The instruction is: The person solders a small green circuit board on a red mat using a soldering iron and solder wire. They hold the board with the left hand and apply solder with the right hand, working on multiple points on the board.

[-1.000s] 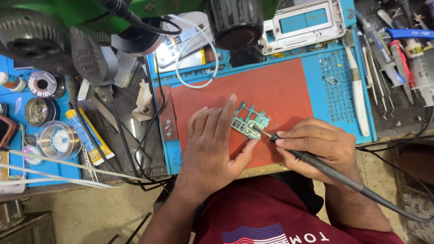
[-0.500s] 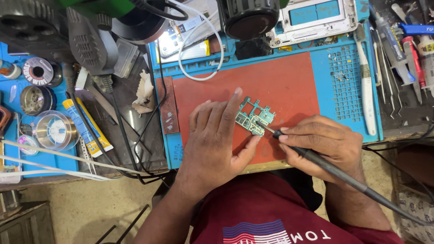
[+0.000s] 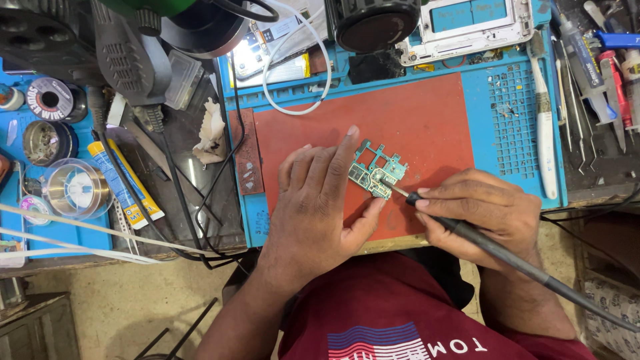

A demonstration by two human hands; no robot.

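Head view is showing your right hand (image 3: 483, 210) closing in a pen grip around the black soldering iron (image 3: 467, 233), whose long axis is running from lower right up to the left, its tip touching the green circuit board (image 3: 377, 172) just left of that hand. Your left hand (image 3: 320, 200) is lying flat with fingers spread, pinning the board's near-left edge to the red mat (image 3: 413, 113).

Two bare forearms reach up from the bottom edge. The left hand (image 3: 319, 207) lies palm down, fingers spread and extended, forefinger stretched furthest forward, thumb angled out to the right. The right hand (image 3: 481, 210) is curled in a pen-like grip, fingertips pinched together pointing left, wrist bent.
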